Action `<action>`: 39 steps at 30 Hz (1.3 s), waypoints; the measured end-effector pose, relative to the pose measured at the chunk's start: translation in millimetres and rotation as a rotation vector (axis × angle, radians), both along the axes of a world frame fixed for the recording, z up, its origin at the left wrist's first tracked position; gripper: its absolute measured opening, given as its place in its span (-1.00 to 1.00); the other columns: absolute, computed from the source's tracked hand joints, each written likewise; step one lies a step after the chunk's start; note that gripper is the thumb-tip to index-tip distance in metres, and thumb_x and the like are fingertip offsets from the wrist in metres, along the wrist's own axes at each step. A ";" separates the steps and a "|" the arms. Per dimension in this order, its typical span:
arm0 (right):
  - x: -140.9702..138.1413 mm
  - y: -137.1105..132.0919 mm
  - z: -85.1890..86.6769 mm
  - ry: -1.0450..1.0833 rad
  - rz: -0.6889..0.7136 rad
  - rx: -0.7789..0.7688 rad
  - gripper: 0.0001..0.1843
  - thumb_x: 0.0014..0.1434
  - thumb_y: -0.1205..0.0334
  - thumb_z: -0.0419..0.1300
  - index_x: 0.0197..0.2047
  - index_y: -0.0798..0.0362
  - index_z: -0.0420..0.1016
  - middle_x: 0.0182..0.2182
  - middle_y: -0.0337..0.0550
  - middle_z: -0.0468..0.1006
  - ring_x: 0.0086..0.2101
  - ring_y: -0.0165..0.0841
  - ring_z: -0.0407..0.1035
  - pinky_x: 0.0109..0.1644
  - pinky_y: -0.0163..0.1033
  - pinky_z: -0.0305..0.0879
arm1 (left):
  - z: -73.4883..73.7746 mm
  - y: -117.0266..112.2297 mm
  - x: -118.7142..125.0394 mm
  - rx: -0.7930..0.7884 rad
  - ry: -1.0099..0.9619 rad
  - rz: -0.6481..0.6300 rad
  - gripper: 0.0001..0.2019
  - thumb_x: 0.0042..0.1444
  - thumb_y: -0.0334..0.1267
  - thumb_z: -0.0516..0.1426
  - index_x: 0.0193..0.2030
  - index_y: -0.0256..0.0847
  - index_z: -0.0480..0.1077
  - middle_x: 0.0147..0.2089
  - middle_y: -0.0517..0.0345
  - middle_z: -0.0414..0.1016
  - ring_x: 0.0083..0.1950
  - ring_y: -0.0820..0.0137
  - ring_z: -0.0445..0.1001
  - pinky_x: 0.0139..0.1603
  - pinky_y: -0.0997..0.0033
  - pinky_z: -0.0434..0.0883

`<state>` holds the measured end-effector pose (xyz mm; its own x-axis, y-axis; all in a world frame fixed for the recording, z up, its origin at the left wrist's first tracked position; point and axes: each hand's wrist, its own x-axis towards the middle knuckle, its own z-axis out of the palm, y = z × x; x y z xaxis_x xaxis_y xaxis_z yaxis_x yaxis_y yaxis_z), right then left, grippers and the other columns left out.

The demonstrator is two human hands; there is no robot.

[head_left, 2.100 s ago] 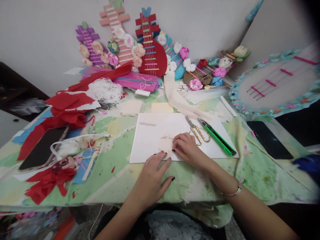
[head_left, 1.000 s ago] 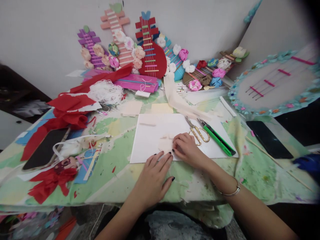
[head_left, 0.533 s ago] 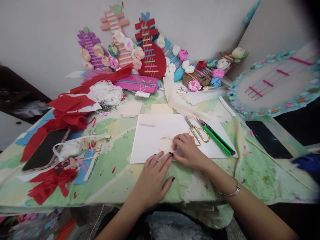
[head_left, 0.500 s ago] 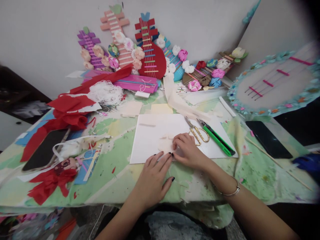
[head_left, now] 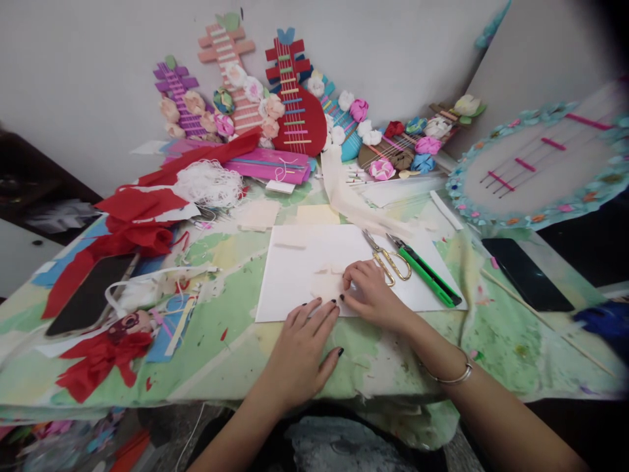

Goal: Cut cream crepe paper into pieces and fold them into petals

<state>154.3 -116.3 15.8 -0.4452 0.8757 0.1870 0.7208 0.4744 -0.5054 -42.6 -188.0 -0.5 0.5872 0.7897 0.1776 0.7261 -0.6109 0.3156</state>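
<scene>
A white sheet (head_left: 304,262) lies flat on the green painted tabletop. My left hand (head_left: 299,354) rests flat at its near edge, fingers stretched out, fingertips on a small cream paper cut-out (head_left: 327,283). My right hand (head_left: 371,295) has curled fingers pressing down on the same cut-out from the right. A metal bangle (head_left: 455,377) circles my right wrist.
Gold-handled scissors (head_left: 388,259) and a green utility knife (head_left: 425,270) lie right of my hand. Black phones (head_left: 525,272) (head_left: 86,295) lie at either side. Red paper (head_left: 132,216), white thread (head_left: 209,178) and colourful paper instruments with flowers (head_left: 295,105) fill the back.
My right hand has shifted slightly right along the cream cut-out. My left hand's fingers have closed together a little; otherwise the hands stay put.
</scene>
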 end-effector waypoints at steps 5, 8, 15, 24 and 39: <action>-0.5 -0.5 0.1 -0.028 -0.003 0.010 -0.94 0.08 0.34 0.14 -0.34 0.03 0.30 -0.23 -0.09 0.39 -0.16 -0.20 0.18 -0.09 -0.08 0.09 | 1.0 0.5 -1.6 -0.002 -0.030 -0.002 -0.47 0.15 -0.20 0.05 0.27 -0.24 0.11 0.28 -0.06 0.21 0.30 0.11 0.09 0.23 0.00 0.13; 0.1 1.2 -2.3 -0.030 0.003 0.017 -0.92 0.06 0.38 0.13 -0.35 0.03 0.31 -0.23 -0.10 0.40 -0.16 -0.21 0.19 -0.10 -0.09 0.09 | 0.5 0.3 -4.0 -0.003 -0.044 -0.014 -0.46 0.15 -0.20 0.06 0.26 -0.25 0.11 0.28 -0.08 0.20 0.32 0.13 0.07 0.24 -0.01 0.12; -0.7 -0.5 -5.5 0.008 0.016 0.059 -0.92 0.06 0.39 0.15 -0.34 0.03 0.38 -0.20 -0.10 0.42 -0.14 -0.20 0.19 -0.08 -0.07 0.06 | -2.7 -0.5 -5.3 0.021 -0.033 -0.011 -0.46 0.14 -0.18 0.07 0.24 -0.29 0.11 0.32 -0.11 0.13 0.33 0.14 0.06 0.27 0.00 0.11; 0.5 -1.7 -7.4 -0.058 0.074 0.217 -0.87 0.10 0.43 0.11 -0.31 0.04 0.42 -0.18 -0.05 0.45 -0.12 -0.18 0.19 -0.08 -0.02 0.09 | 3.2 -0.8 -3.2 0.019 -0.036 -0.011 -0.56 0.14 -0.20 0.07 0.14 -0.31 0.23 0.30 -0.13 0.16 0.31 0.09 0.07 0.25 -0.03 0.15; -8.1 -64.0 -28.2 -0.140 0.172 0.363 -0.56 0.17 0.57 -0.08 0.10 0.34 0.31 0.05 0.24 0.37 0.14 -0.10 0.17 0.16 0.05 0.26 | 8.5 14.7 -14.1 -0.196 -0.375 0.102 -0.45 0.16 -0.32 0.05 0.27 -0.18 -0.05 0.19 -0.10 0.26 0.18 0.24 0.29 0.16 0.14 0.31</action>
